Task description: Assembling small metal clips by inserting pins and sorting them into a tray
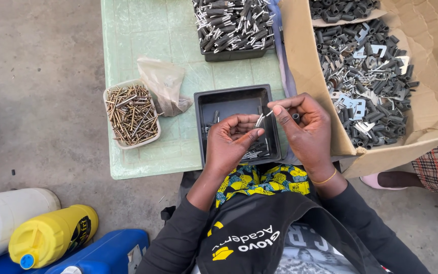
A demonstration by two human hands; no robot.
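- Centre frame, both hands are up over the black tray (206, 104) on the pale green tabletop (143, 30).
- The left hand (231, 142) curls inward, grip pinched narrow on a small silver pin (260, 120) between thumb and fingers.
- The right hand (305, 127) meets it, fingertips closed on the pin's other end (269, 112) (a small dark sleeve (295, 116) sits in its palm).
- A few finished pieces (253, 152) lie in the tray beneath.
- Left of centre, a white tub of brass-coloured pins (132, 114) beside a crumpled plastic bag (166, 83).
- Upper right, a cardboard box (432, 61) of dark sleeves and metal lugs; top centre, another full tray (234, 25).
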